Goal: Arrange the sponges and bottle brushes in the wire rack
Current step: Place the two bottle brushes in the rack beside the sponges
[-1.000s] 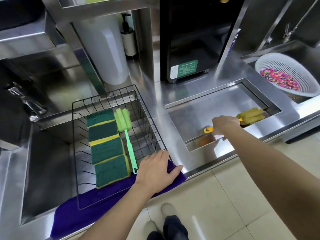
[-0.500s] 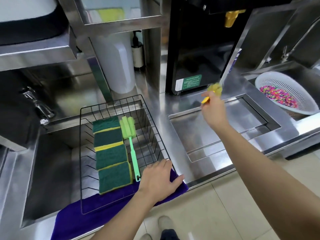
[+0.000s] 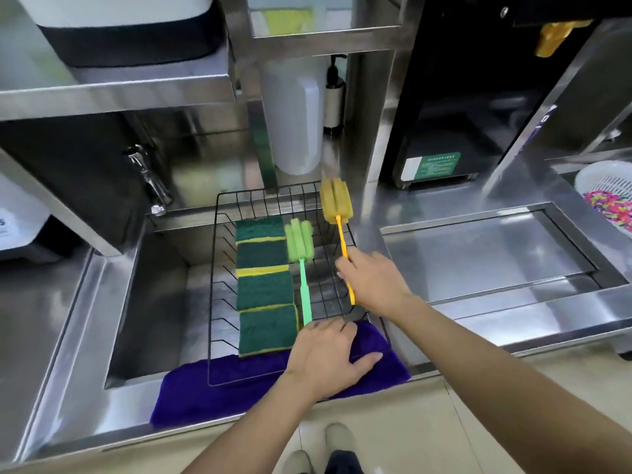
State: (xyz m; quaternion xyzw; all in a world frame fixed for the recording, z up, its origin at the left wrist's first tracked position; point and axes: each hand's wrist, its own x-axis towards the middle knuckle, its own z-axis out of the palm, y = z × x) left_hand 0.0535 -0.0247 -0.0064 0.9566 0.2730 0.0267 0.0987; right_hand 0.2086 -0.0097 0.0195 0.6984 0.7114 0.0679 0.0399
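A black wire rack (image 3: 219, 268) sits over the sink on a purple cloth (image 3: 191, 395). Inside it, several green-and-yellow sponges (image 3: 265, 289) lie in a column, with a green bottle brush (image 3: 302, 265) lying along their right side. My right hand (image 3: 374, 283) grips the handle of a yellow bottle brush (image 3: 336, 204) and holds it above the rack's right part, its sponge head at the far rim. My left hand (image 3: 328, 354) rests flat on the rack's near right corner and the cloth, fingers spread.
A steel sink (image 3: 154, 302) lies under the rack, with a tap (image 3: 150, 183) at its far left. A recessed steel tray (image 3: 478, 254) is to the right. A white colander of coloured bits (image 3: 608, 196) stands at the far right. A black machine (image 3: 455, 131) and a white container (image 3: 297, 114) stand behind.
My right hand lifted the yellow bottle brush out of the recessed tray and carried it left over the rack. My left hand stayed on the rack's near corner.
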